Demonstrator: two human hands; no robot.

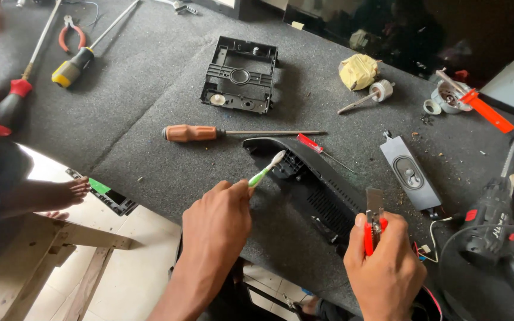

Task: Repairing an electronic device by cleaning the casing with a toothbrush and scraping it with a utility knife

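Brushing step in hand: left hand (216,221) fingers pinching toothbrush (266,170), bristles at black casing (310,184) lying on counter (138,119); right hand (386,267) fingers clamped on red-handled pliers (374,223) (jaws upward); next, judged: short strokes into casing recess, casing steadied.

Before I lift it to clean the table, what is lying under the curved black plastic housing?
The curved black plastic housing rests directly on the dark grey mat. A small red-handled screwdriver lies beside its far edge, not clearly underneath. Whatever the housing covers is hidden.
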